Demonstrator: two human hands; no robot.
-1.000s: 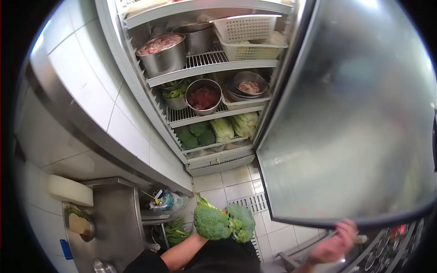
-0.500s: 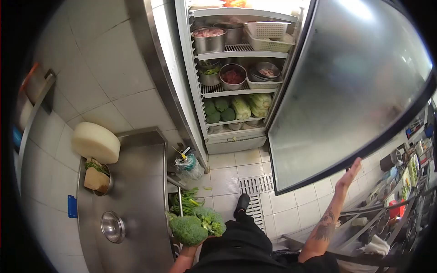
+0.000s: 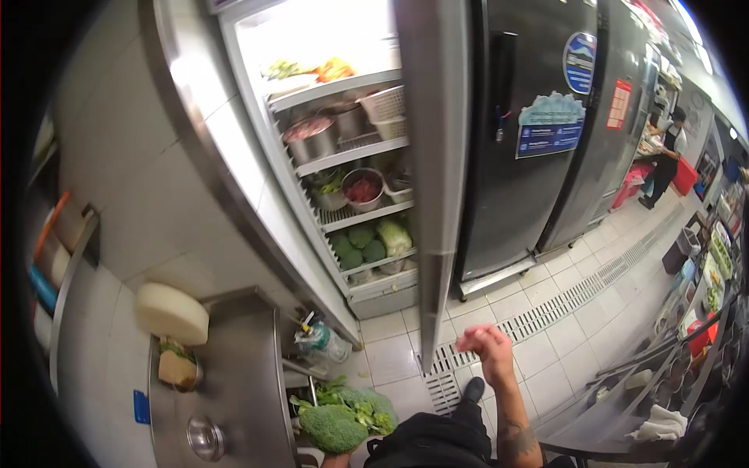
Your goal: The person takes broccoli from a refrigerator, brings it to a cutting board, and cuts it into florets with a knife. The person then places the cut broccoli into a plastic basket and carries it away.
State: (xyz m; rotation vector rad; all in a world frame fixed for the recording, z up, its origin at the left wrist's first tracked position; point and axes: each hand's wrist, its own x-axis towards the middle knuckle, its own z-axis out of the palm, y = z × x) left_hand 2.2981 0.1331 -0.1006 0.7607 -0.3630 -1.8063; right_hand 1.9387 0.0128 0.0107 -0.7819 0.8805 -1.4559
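Large green broccoli heads [image 3: 334, 427] rest in my left hand [image 3: 337, 460], low in the view; the broccoli hides most of its fingers. My right hand [image 3: 488, 351] is out in front, just right of the lower end of the fridge door [image 3: 437, 234]. Its fingers are loosely bent with nothing in them, and whether they touch the door I cannot tell. Now seen nearly edge-on, the door stands partly open. Inside the lit fridge are a pot of raw meat [image 3: 310, 139], a bowl of red meat [image 3: 363, 188], more broccoli [image 3: 360, 235] and leafy cabbage [image 3: 394, 235].
A steel counter [image 3: 246, 351] on the left holds a metal bowl [image 3: 204, 438] and a thick round white block [image 3: 173, 312]. Dark closed fridges [image 3: 507, 187] stand to the right. Far off, a person [image 3: 669, 160] stands in the aisle. A floor drain [image 3: 538, 316] crosses the tiles.
The fridge door has swung partway toward closed, moving left. My right hand has come left with it, its fingers now more bent. The view has turned right; the broccoli stays in my left hand.
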